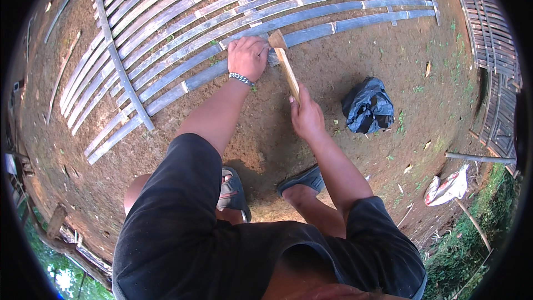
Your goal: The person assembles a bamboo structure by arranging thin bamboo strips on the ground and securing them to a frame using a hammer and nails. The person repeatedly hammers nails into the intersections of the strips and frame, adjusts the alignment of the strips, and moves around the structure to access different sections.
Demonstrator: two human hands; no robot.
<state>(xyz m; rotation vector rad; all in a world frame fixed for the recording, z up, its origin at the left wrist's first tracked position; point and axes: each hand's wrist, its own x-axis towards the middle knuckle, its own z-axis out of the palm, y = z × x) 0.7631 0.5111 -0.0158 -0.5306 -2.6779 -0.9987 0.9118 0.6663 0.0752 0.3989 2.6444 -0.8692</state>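
My right hand (307, 112) is wrapped around the pale wooden handle of a hammer (287, 69). The hammer's brown, blocky head is over the nearest bamboo slats, just right of my left hand (248, 57). That left hand is closed, knuckles up, on the near edge of a bamboo slat frame (205, 76). Whatever its fingers pinch is hidden beneath them. Long grey split-bamboo strips make up the frame, lying side by side with gaps on the ground, and crosspieces run over and under them.
A black plastic bag (369, 105) sits on the bare soil to the right of my right hand. Farther right lies a white sack (447, 185) near grass. A woven bamboo structure (488, 28) borders the far right. My sandalled feet (233, 194) are below my arms.
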